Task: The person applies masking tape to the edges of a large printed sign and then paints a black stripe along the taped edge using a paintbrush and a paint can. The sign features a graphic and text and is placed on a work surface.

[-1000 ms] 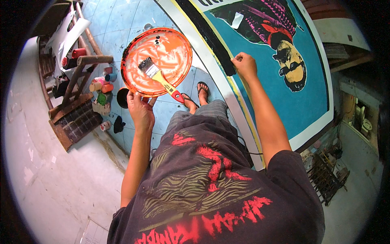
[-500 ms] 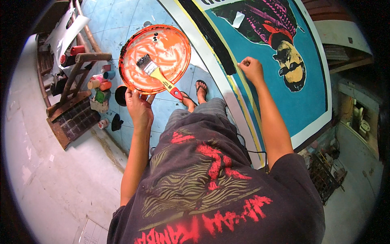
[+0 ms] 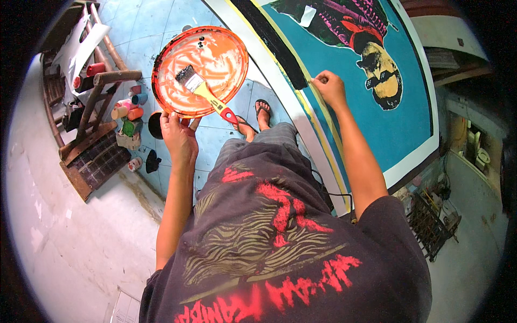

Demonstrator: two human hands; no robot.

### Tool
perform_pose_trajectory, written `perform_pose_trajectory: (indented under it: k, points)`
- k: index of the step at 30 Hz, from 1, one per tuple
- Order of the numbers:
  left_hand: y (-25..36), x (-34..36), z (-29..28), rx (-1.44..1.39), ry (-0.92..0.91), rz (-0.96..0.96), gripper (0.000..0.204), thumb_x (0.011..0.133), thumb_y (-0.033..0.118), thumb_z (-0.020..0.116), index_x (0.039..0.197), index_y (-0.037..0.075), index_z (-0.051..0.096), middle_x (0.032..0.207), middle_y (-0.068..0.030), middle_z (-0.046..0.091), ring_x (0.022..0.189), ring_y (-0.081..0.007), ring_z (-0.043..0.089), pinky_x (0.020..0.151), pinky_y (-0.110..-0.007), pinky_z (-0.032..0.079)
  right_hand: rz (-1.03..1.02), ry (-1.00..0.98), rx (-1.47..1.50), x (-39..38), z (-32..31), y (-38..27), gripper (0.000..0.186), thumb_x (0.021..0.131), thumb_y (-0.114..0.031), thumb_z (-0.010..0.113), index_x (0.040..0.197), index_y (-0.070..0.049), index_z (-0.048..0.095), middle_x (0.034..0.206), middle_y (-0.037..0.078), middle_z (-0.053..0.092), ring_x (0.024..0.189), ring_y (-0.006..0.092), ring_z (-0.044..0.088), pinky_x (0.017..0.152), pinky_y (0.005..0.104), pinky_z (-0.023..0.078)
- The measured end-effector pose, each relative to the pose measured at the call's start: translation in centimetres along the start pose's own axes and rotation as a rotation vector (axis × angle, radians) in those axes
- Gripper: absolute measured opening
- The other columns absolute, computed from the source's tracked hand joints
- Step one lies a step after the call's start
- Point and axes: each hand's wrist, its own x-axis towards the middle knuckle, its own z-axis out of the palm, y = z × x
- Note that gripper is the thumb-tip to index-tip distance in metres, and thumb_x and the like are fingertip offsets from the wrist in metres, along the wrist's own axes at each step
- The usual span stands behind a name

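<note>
My left hand (image 3: 179,139) grips the near rim of a round orange lid (image 3: 222,60), its face smeared with pale and black paint. Across the lid lies a flat paintbrush (image 3: 209,97) with black-coated bristles and a yellow and red handle. My right hand (image 3: 330,89) is closed in a pinch on the strip of masking tape (image 3: 329,126) along the large painting's near border. Just beyond those fingertips, a wet-looking black band (image 3: 276,47) runs beside the tape. The painting's teal ground (image 3: 336,62) carries a figure with a yellow face (image 3: 384,84) and dark glasses.
At left stands a wooden chair (image 3: 102,75) with papers and a red can on it. Several paint cups (image 3: 135,112) and a dark round container (image 3: 155,125) sit on the blue tiled floor (image 3: 145,27). A black crate (image 3: 431,223) lies at right, near a cable (image 3: 336,194).
The lid and brush have shifted slightly up and left in the picture with my left hand. My right hand has moved slightly up and left and stays at the tape.
</note>
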Motion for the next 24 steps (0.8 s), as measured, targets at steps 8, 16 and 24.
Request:
perform_pose_trajectory:
  k: [8,16,24]
  points:
    - [-0.2,0.1,-0.3,-0.030,-0.023,0.000,0.032,0.096,0.011,0.043,0.127,0.007,0.035,0.117,-0.0104,0.056,0.103,-0.0215,0.062,0.084,-0.048,0.055,-0.326,0.060,-0.116,-5.5,-1.9,2.3,0.033,0.083,-0.008,0.055,0.117,-0.007,0.057,0.104,0.011,0.066,0.094,0.0272,0.060,0.084,0.0382,0.047]
    - [0.1,-0.4,0.2,-0.029,-0.035,-0.001,0.029,0.097,0.014,0.044,0.124,0.007,0.037,0.112,-0.0089,0.058,0.096,-0.0192,0.063,0.080,-0.044,0.057,-0.346,0.085,-0.064,-7.9,-0.3,1.6,0.050,0.081,-0.009,0.059,0.130,-0.009,0.048,0.110,0.011,0.064,0.101,0.0300,0.058,0.092,0.0404,0.044]
    - [-0.5,-0.5,-0.2,-0.048,-0.024,0.018,0.029,0.095,0.011,0.046,0.122,0.009,0.037,0.108,-0.0098,0.059,0.094,-0.0210,0.064,0.076,-0.044,0.058,-0.372,-0.023,0.061,-8.8,-0.5,-6.7,0.050,0.075,-0.015,0.073,0.120,-0.008,0.054,0.102,0.012,0.063,0.082,0.0257,0.062,0.074,0.0357,0.050]
